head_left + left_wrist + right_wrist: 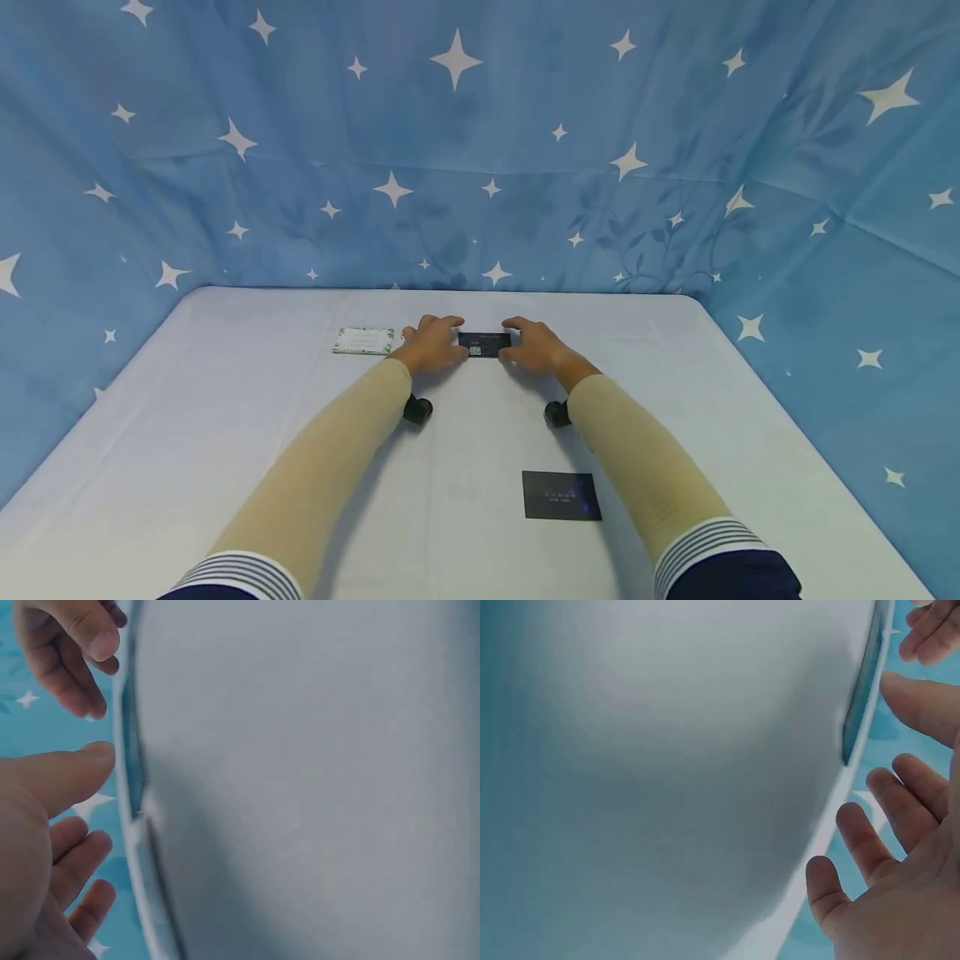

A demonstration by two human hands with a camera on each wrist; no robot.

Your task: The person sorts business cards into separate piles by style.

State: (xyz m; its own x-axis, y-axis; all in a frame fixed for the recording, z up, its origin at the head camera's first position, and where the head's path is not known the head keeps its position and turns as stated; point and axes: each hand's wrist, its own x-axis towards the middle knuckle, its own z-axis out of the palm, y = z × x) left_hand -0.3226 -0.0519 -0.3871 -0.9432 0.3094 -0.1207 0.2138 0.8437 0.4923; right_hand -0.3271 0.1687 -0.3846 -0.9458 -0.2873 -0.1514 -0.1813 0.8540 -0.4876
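A black card [484, 344] with a small QR code lies near the table's far edge, between the two hands. At its left end is my left hand [433, 343], the thumb tip at the card's near corner and the other fingers loosely bent. Mirroring it on the right, my right hand [534, 345] has its thumb at the other near corner. In the left wrist view the fingers of the left hand [45, 840] are spread apart. The right wrist view shows the right hand [907, 847] with fingers relaxed and apart. Neither hand visibly grips the card.
A white card with a green leafy border [363, 341] lies left of the left hand. Closer to me, between the forearms, lies a larger dark card [561, 496]. The white-covered table [465, 550] ends at a blue star-patterned curtain [480, 225].
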